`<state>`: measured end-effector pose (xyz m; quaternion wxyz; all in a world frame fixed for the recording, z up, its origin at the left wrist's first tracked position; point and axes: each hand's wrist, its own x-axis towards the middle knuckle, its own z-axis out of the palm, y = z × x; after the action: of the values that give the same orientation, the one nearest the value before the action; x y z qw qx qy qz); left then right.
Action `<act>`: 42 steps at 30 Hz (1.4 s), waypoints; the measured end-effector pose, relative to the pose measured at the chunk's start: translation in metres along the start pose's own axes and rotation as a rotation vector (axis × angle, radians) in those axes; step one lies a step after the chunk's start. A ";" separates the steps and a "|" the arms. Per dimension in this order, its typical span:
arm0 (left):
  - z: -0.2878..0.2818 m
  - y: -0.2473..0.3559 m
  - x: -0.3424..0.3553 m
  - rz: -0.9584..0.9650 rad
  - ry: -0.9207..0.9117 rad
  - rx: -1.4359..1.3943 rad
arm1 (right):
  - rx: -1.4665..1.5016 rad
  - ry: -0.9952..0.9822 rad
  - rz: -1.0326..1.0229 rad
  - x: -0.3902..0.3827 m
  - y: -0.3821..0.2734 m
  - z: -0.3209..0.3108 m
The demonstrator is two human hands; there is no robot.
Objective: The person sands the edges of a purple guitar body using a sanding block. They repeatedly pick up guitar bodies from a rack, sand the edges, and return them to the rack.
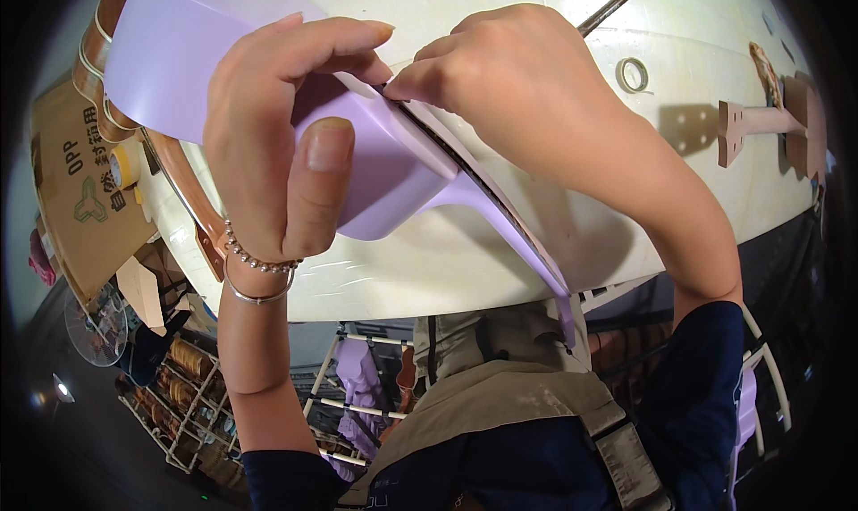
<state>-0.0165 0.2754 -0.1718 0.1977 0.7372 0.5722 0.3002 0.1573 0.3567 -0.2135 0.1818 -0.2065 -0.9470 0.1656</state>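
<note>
A lilac stringed-instrument body with a long neck (pixel 375 198) lies tilted on its side across the pale worktable (pixel 465 279), a dark strip (pixel 492 203) running along its upper edge and neck. My left hand (pixel 268 145) grips the body, fingers curled over the top edge and thumb on the near side. My right hand (pixel 500 82) is closed, its fingertips pinched at that edge beside the left fingers; what lies between them is hidden.
Wooden instruments (pixel 183 176) and a yellow tape roll (pixel 125 167) on cardboard (pixel 67 198) are left. A dark rod (pixel 612 6), small tape ring (pixel 633 75) and unpainted neck piece (pixel 755 122) sit right. Racks (pixel 357 368) of instrument parts stand below the table edge.
</note>
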 end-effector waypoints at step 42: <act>0.002 -0.016 -0.002 0.008 0.067 -0.115 | 0.915 0.264 0.381 -0.101 -0.012 -0.001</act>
<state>-0.0270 0.2779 -0.1833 0.2194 0.7163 0.5572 0.3582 0.2396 0.3005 -0.2356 0.3383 -0.2939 -0.6923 0.5656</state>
